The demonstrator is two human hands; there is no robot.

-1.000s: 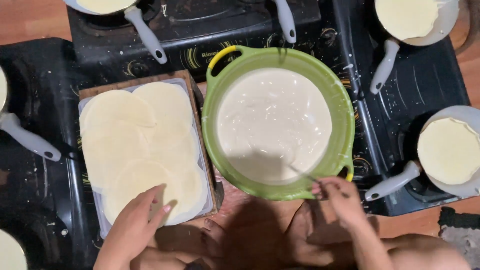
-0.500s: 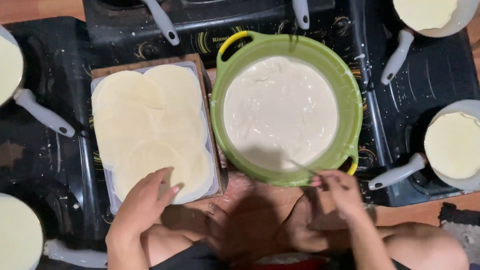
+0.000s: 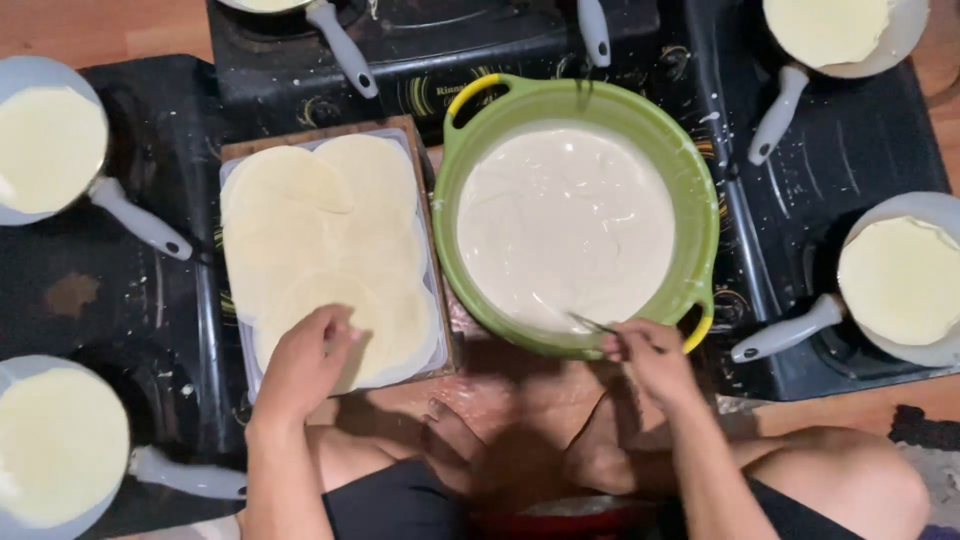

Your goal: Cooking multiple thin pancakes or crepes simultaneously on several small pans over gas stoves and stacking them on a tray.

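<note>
Thin, pale round wrappers (image 3: 320,235) lie overlapped on a wood-edged tray (image 3: 425,190), the nearest one under the left hand (image 3: 305,365), whose fingers press flat on it. Just right, the right hand (image 3: 650,360) pinches a thin utensil (image 3: 592,323), its tip hard to make out, dipped in a green basin (image 3: 700,200) of white batter (image 3: 565,225).
</note>
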